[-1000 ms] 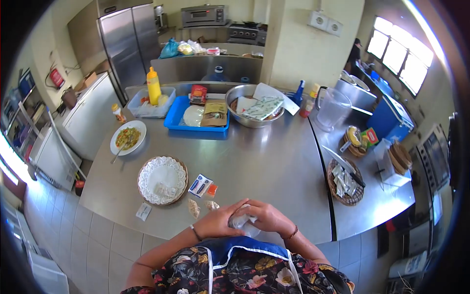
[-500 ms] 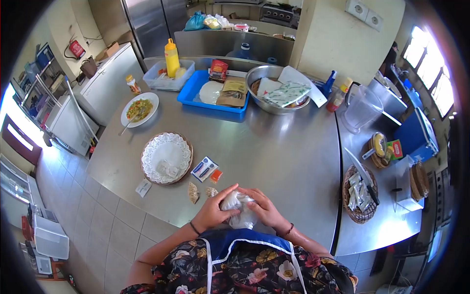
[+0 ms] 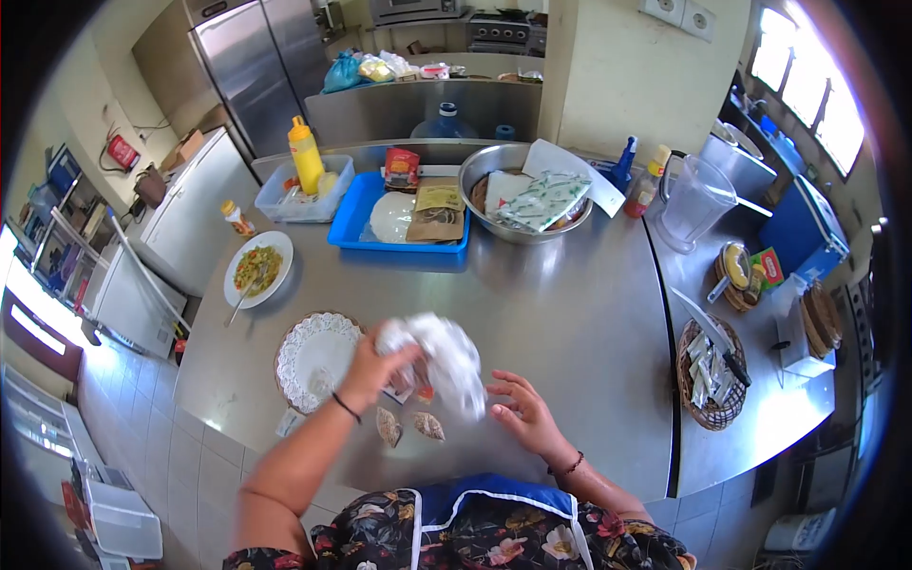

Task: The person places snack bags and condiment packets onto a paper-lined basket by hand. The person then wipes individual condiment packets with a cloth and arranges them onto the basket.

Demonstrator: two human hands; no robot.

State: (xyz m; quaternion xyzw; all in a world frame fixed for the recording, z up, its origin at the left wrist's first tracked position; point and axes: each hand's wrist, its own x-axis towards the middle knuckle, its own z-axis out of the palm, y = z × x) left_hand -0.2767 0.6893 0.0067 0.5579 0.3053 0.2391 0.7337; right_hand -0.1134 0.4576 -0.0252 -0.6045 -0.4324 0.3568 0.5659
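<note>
My left hand (image 3: 372, 369) grips a crumpled white plastic bag (image 3: 442, 361), which is lifted over the table and smeared by motion. Just right of the bag, my right hand (image 3: 524, 410) is open with its fingers apart and nothing in it. Left of the bag lies a round wicker plate with a white lace doily (image 3: 302, 347), holding a clear plastic piece. Below the bag, two small packets of beige bits, a left one (image 3: 389, 427) and a right one (image 3: 428, 427), rest on the steel. The bag and hand partly cover a small orange sachet (image 3: 426, 391).
At the back stand a blue tray (image 3: 399, 245), a steel bowl (image 3: 518, 231) and a plastic box with a yellow bottle (image 3: 305, 157). A plate of food (image 3: 274, 280) sits left. To the right, a knife (image 3: 708, 328) lies across a wicker basket (image 3: 698, 404).
The white bag was between both hands near my body; now my left hand has carried it up and forward. My right hand has let go and opened. The view has shifted slightly.
</note>
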